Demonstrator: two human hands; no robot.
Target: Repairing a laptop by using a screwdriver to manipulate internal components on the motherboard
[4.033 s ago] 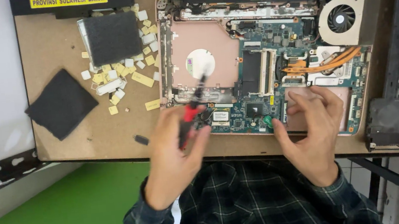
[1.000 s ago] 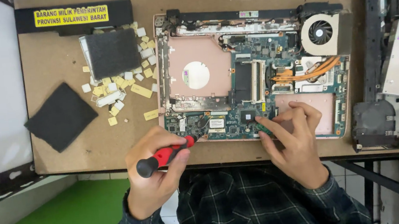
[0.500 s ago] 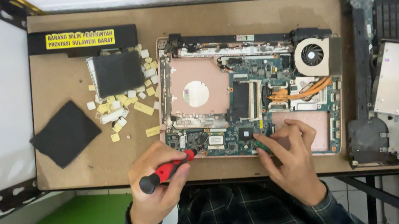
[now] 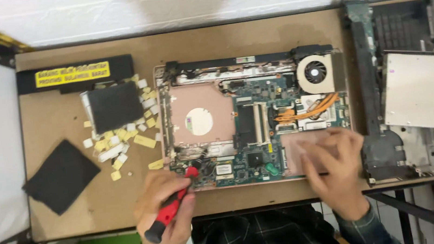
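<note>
An opened laptop base (image 4: pixel 255 123) lies on the brown board, with its green circuit board, copper heat pipes and a round fan (image 4: pixel 316 71) exposed. My left hand (image 4: pixel 165 215) grips a red and black screwdriver (image 4: pixel 170 212), its tip set at the laptop's near left corner. My right hand (image 4: pixel 331 166) rests flat with fingers spread on the pinkish plate at the laptop's near right corner and holds nothing.
Two black pads (image 4: pixel 62 175) (image 4: pixel 115 106) and several scattered yellow and white bits (image 4: pixel 121 144) lie left of the laptop. A long black bar with a yellow label (image 4: pixel 73 75) sits at the back left. Removed laptop parts and a silver drive (image 4: pixel 423 87) lie at the right.
My left hand has brought the screwdriver tip up to the laptop's near left corner. My right hand has shifted right, from the board's middle front edge onto the pinkish plate.
</note>
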